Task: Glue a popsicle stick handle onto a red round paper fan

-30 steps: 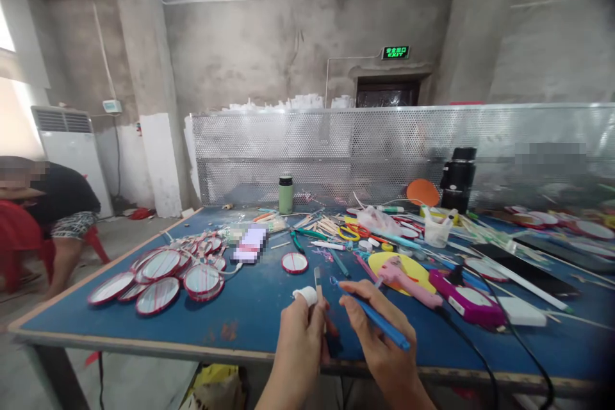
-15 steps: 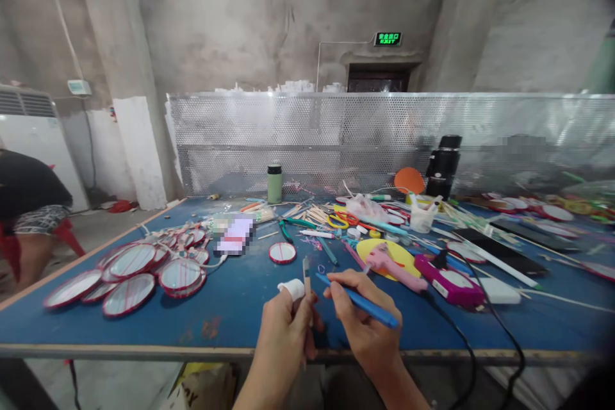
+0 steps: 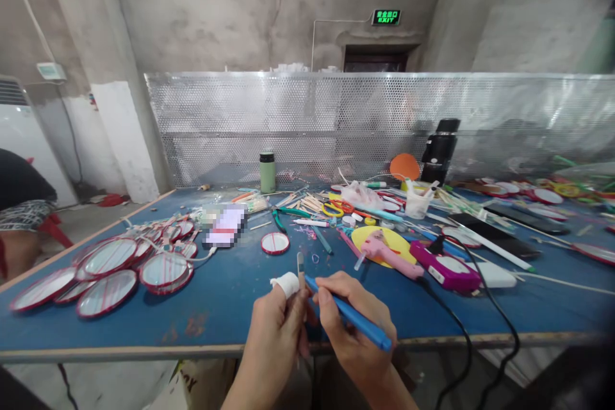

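My left hand (image 3: 275, 328), with a white wrapping (image 3: 287, 283) around one digit, grips a narrow wooden stick (image 3: 301, 277) upright. Near its top the stick carries a greyish patch. My right hand (image 3: 353, 352) is closed around a blue pen (image 3: 366, 325) held in a writing grip. The pen's tip is right beside the stick; whether the two touch I cannot tell. Beyond my hands lies a small round red-rimmed disc (image 3: 275, 243), which looks like a mirror, and a tiny purple loop (image 3: 315, 258).
Several red-rimmed discs (image 3: 108, 291) are heaped at left, by a phone (image 3: 225, 225). At right lie a pink glue gun (image 3: 388, 253) on a yellow disc, a magenta device (image 3: 444, 269) and black cables (image 3: 464, 327). Pliers (image 3: 276, 221), sticks and bottles stand farther back.
The pen tip has come closer to the stick. Both hands keep their grip. The whole view has shifted a little, with the background higher and the table's left side farther left.
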`<state>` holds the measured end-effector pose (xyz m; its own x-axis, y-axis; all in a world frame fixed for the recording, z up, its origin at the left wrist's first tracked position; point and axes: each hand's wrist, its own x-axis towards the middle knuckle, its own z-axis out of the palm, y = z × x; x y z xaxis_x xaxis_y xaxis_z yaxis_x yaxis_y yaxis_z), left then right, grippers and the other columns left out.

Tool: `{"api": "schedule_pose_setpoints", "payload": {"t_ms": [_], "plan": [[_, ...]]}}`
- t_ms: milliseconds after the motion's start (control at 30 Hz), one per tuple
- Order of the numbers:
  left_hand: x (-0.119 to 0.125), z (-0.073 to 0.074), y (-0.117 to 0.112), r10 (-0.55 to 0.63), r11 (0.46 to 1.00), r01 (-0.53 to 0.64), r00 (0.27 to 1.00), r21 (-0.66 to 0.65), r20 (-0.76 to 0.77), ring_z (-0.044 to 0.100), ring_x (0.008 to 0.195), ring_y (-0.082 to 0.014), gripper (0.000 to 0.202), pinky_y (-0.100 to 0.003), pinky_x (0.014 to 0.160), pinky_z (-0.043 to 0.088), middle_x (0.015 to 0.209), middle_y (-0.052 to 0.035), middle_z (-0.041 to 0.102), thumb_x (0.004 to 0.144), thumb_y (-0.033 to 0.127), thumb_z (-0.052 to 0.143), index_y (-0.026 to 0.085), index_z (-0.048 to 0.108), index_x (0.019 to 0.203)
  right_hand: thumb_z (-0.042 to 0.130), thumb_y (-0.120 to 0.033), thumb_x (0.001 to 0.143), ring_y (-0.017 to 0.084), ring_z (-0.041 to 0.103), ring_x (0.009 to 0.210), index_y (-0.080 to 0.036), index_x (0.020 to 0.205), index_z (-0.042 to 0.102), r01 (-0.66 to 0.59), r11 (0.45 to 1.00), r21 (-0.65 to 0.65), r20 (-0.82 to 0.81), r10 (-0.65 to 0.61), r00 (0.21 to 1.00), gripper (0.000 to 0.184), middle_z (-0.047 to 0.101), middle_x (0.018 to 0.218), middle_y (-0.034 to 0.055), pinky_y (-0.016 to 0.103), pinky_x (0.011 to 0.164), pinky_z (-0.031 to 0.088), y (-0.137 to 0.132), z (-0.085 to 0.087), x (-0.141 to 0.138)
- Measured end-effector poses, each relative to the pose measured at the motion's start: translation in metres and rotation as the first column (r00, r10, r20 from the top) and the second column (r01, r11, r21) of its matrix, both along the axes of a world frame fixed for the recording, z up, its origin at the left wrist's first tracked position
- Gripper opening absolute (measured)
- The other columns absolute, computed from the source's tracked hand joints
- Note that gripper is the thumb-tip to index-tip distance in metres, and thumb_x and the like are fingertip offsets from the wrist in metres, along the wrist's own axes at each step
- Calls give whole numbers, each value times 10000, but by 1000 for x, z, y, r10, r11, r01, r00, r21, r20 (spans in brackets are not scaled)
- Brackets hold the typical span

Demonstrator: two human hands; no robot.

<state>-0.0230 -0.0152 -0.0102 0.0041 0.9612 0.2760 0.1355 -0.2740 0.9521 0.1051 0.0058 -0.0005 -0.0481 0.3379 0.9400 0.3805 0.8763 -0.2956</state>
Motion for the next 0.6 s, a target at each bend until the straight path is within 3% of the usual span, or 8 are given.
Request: {"api": "schedule_pose_setpoints", "payload": {"t_ms": [200, 400, 600], "plan": [[-1, -2, 0, -18, 1000, 17, 1000, -14, -10, 462, 329, -93, 404, -168, 359, 314, 436, 46, 524, 938, 547, 479, 199, 514, 734, 586, -89, 894, 109, 678, 655, -190, 953, 657, -7, 1000, -3, 5, 7, 1000, 137, 698, 756, 2, 215, 626, 527, -1, -5, 1], [-2, -4, 0, -25, 1000, 26, 998, 6, -50, 472, 335, -98, 372, -173, 376, 345, 434, 48, 521, 957, 501, 458, 204, 510, 740, 591, -85, 889, 111, 681, 645, -185, 951, 664, 20, 1000, 13, -8, -20, 1000, 138, 708, 758, 8, 213, 611, 527, -1, -6, 2], [1, -5, -1, 25, 1000, -25, 1000, 10, 6, 468, 340, -94, 337, -166, 369, 328, 433, 60, 503, 951, 465, 483, 209, 509, 733, 595, -81, 890, 128, 698, 690, -184, 965, 663, 9, 1000, 29, -2, -9, 1000, 145, 720, 781, 19, 225, 646, 537, 0, -7, 1]]}}
